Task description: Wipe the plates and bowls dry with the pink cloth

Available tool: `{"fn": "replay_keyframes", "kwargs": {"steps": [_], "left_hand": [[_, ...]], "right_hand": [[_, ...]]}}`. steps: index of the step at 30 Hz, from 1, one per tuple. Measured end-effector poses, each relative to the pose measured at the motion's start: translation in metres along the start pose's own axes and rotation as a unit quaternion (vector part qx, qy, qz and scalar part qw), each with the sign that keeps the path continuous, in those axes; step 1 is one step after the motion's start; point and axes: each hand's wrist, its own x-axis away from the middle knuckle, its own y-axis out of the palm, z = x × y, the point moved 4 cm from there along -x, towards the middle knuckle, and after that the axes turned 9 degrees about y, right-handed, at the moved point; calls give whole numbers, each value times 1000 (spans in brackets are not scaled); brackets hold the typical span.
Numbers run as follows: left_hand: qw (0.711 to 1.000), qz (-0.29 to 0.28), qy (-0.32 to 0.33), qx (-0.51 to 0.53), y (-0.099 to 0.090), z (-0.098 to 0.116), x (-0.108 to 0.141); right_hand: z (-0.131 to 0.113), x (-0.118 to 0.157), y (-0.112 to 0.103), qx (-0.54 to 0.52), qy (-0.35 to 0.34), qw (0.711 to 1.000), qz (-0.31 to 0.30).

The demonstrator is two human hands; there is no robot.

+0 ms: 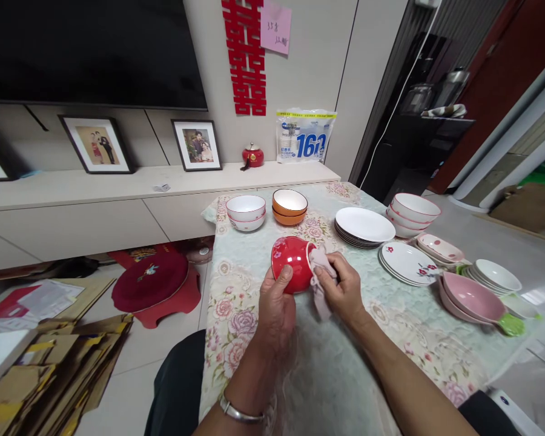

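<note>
A glossy red bowl [295,260] with small pink flowers is tipped on its side above the table, its opening turned to the right. My left hand [277,306] grips it from below, thumb pressed on the outer wall. In my right hand [344,287] is a pale pinkish cloth [321,281], bunched against the bowl's rim. The inside of the bowl is hidden by cloth and fingers. Just beyond it stand two stacked orange bowls [289,209] and two white bowls with pink rims [246,213].
On the flowered tablecloth [236,315], stacked white plates [366,225], flower-patterned plates [409,264], white bowls [413,212] and pink leaf-shaped dishes [472,297] line the right side. A red stool [152,284] and flattened cardboard [63,369] lie left of the table.
</note>
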Motion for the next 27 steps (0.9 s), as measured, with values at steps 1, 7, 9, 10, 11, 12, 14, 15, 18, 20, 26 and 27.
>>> {"fn": "replay_keyframes", "kwargs": {"steps": [1,7,9,10,11,12,14,15,18,20,26,27], "left_hand": [[1000,-1,0,-2,0,1,0],[998,-29,-5,-48,8,-3,9],[995,-40,-9,-96,7,-6,13],[990,-48,-8,-132,6,-6,14],[983,-58,-4,-174,5,-6,15],[972,-71,4,-224,3,-6,15],[938,-101,34,-329,2,-4,16],[917,-117,55,-378,3,-2,16],[862,-143,118,-472,6,2,17],[866,-137,117,-466,7,1,18],[976,-10,32,-215,2,1,13],[983,3,37,-181,2,2,11]], "right_hand": [[-8,3,2,6,-40,999,-6],[-26,8,6,55,-119,991,21],[-20,4,0,43,-69,995,59],[-15,2,-3,29,-33,996,76],[-9,-1,-6,7,12,996,88],[-2,-4,-8,-23,65,993,93],[14,-8,-11,-102,177,975,86],[20,-10,-11,-146,228,960,77],[32,-11,-10,-236,334,911,50],[31,-10,-9,-231,343,909,47],[-10,4,5,9,37,999,36],[-15,8,10,33,1,999,13]]}}
